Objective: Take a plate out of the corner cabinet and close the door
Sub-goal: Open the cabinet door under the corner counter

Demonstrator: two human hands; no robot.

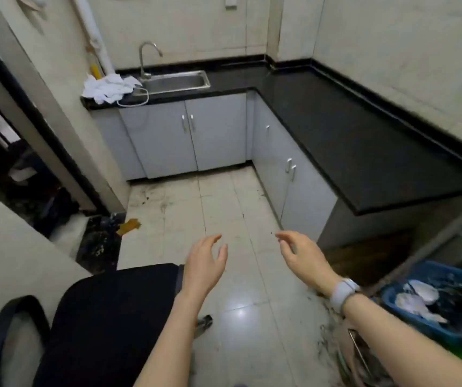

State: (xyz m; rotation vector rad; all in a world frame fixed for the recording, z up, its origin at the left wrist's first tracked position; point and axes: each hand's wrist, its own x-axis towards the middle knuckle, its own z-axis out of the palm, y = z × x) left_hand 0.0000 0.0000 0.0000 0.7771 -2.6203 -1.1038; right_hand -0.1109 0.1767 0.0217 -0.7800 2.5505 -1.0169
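Observation:
Grey base cabinets run in an L under a black countertop (336,129). The corner cabinet door (263,141) sits just right of the inner corner, shut, with a small metal handle near its top. No plate is in sight. My left hand (206,263) and my right hand (299,255) hover over the tiled floor, well short of the cabinets, both with fingers apart and holding nothing. A pale watch is on my right wrist.
A steel sink (176,82) with a tap and a white cloth (107,88) sit at the back left. A black office chair (107,317) stands at my lower left. A blue basket (433,300) with rubbish is at the right. The floor is dirty.

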